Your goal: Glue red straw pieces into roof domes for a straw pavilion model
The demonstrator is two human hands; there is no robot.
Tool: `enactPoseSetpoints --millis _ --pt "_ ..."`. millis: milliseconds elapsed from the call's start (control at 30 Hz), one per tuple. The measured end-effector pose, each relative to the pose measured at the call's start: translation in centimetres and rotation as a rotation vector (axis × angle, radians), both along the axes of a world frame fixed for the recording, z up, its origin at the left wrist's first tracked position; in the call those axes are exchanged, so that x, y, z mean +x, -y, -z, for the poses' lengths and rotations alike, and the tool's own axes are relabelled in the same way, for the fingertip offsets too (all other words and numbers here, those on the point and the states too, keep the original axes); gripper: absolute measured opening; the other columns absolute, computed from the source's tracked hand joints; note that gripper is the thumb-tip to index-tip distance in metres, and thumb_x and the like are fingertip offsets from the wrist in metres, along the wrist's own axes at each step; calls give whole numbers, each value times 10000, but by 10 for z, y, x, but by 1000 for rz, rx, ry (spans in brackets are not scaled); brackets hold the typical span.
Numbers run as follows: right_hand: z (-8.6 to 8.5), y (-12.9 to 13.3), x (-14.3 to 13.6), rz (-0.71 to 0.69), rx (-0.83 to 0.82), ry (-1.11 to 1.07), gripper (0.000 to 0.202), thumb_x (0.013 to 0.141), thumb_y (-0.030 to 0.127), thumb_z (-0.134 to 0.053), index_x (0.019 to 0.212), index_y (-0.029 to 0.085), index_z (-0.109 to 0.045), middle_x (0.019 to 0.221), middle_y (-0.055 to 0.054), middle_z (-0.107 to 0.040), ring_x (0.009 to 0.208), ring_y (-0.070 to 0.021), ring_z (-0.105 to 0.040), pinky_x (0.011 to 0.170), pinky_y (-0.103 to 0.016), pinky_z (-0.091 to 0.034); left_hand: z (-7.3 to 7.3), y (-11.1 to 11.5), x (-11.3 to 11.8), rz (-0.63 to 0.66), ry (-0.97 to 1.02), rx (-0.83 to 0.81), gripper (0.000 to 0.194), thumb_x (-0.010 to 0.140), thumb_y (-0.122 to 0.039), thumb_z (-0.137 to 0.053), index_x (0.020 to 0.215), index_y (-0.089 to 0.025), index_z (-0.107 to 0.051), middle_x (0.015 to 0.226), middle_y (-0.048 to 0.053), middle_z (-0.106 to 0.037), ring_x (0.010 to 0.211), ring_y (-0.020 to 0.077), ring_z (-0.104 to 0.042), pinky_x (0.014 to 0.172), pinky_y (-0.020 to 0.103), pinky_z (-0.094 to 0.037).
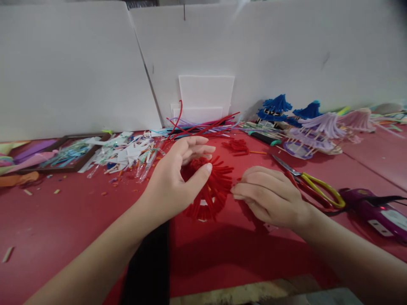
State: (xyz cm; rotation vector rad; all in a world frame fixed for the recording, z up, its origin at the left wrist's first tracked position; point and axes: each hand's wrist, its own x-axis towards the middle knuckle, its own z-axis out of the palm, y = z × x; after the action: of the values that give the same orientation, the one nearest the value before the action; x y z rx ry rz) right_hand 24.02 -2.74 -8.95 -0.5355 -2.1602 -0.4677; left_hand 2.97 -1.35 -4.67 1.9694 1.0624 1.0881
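A red object made of many fuzzy strips [211, 190], spread out like a fringe, stands on the red tabletop [203, 262] in the middle. My left hand [179, 173] curves around its left and upper side, the thumb apart from the other fingers and nothing gripped between them. To the right of the fringe is my right hand [270, 195], its fingers bent and pressed together, with the tips close to the strips. Whatever these fingertips hold, if anything, is too small or hidden to make out. A small red coil [238, 146] lies behind, with an orange stick beside it.
Scissors with yellow and red handles [318, 188] and a purple device [375, 212] lie at the right. Blue [276, 106] and lilac [321, 129] fringed models stand behind them. White scraps [133, 150], a brown frame [70, 169] and red stems [203, 127] line the back.
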Motion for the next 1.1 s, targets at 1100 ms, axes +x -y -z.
enactPoseSetpoints --millis 1100 --pt "4 6 -2 -13 4 28 196 896 79 -513 789 162 -654 633 -17 -644 632 -130 -597 633 -280 -558 11 1 -2 -23 -88 133 271 891 -234 -580 1160 -225 -554 1164 62 -686 1122 218 -638 972 337 -476"
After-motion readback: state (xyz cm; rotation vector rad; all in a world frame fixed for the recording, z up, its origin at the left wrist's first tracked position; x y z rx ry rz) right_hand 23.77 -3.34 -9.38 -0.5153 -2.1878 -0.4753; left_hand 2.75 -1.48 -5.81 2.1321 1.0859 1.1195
